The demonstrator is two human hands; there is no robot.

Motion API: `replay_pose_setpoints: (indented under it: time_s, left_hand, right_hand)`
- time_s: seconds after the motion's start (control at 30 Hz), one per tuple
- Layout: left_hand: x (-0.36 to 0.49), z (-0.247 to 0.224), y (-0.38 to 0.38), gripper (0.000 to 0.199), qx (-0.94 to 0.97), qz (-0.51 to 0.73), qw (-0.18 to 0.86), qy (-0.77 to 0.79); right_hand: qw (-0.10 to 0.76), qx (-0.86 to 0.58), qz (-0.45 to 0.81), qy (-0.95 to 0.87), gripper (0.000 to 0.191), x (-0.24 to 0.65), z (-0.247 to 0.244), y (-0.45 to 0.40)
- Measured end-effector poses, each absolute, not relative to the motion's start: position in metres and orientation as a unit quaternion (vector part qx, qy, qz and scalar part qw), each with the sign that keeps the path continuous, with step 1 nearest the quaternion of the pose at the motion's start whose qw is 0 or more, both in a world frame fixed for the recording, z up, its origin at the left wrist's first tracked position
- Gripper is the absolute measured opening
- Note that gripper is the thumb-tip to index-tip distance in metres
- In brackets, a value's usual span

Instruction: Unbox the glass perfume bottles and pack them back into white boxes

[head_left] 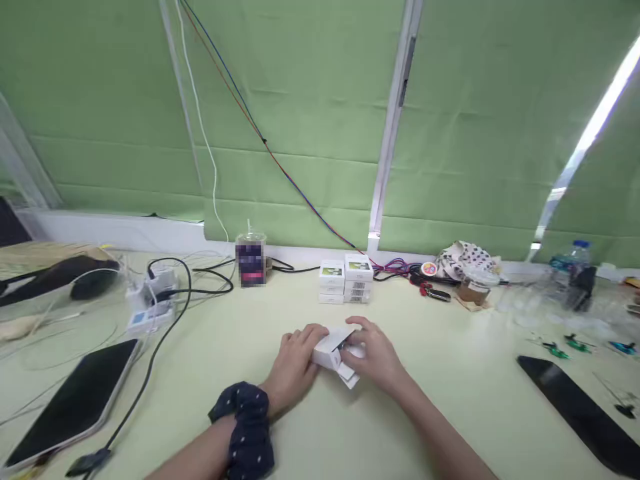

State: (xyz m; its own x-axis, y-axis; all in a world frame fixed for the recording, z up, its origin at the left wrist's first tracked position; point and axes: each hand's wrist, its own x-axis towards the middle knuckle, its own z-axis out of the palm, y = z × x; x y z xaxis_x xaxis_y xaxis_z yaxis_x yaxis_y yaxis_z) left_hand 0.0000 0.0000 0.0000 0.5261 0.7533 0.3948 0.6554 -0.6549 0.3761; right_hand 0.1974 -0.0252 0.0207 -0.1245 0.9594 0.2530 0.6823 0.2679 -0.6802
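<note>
A small white cardboard box [327, 359] lies on the table in front of me, its end facing right opened, with white flaps [349, 377] sticking out. My left hand [297, 360] is wrapped around the box's left end and holds it against the table. At the opened end, my right hand [375, 355] has its thumb and fingers curled in close together. Something white and a dark bit show between those fingers, too hidden to name. Behind the hands stand two stacks of similar white boxes, a left stack [331, 281] and a right stack [358, 277].
On the left lie a tablet-like dark device [75, 400], a black cable [165, 353] and a white power strip [153, 313]. A drink cup [251, 263] stands at the back. To the right are a lidded brown container [475, 287], red-and-black pliers [436, 293] and a long black slab [575, 407].
</note>
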Motion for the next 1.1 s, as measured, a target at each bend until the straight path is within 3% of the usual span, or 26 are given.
replay_pose_setpoints:
  time_s: [0.47, 0.63, 1.1]
  left_hand:
    - [0.003, -0.006, 0.003, 0.051, 0.872, 0.256, 0.022, 0.417]
    - [0.002, -0.003, 0.004, 0.055, 0.861, 0.264, 0.053, 0.430]
    - [-0.002, -0.008, 0.010, 0.054, 0.840, 0.318, 0.109, 0.426]
  right_hand:
    - [0.444, -0.596, 0.234, -0.627, 0.012, 0.177, 0.000, -0.011]
    - [0.502, -0.554, 0.248, -0.617, 0.010, 0.180, 0.004, -0.008]
    - [0.530, -0.504, 0.336, -0.593, 0.011, 0.195, 0.014, -0.007]
